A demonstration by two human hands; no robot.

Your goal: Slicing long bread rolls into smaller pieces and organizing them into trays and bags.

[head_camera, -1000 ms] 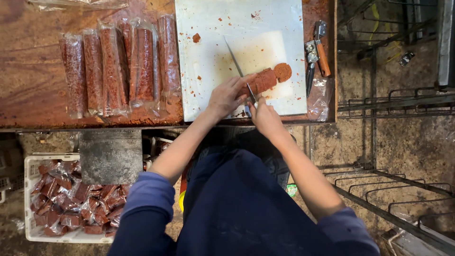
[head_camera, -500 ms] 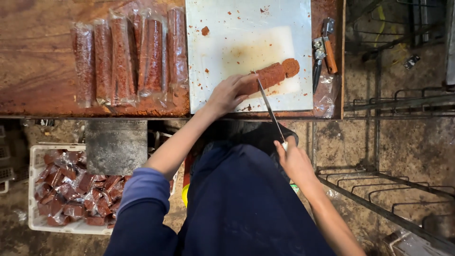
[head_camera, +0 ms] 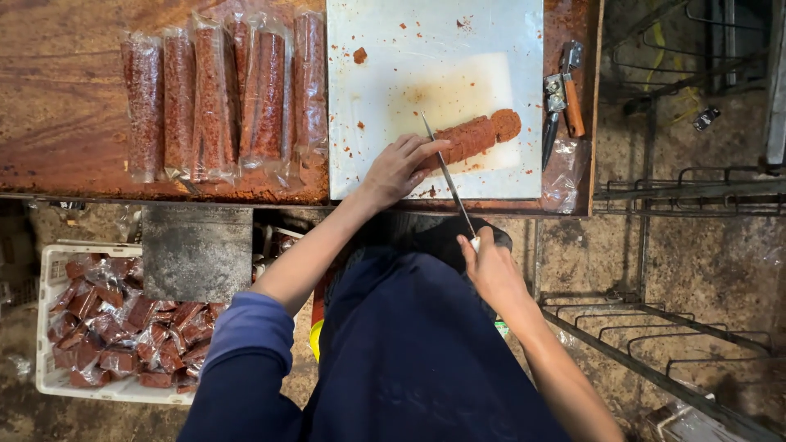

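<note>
Food workshop, wrapped rolls (head_camera: 214, 98), cutting board (head_camera: 434, 57)

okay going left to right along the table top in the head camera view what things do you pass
Wrapped red logs → white cutting board → left hand → knife → unwrapped red log → small tools with a wooden handle → crumpled clear wrapper.
</note>
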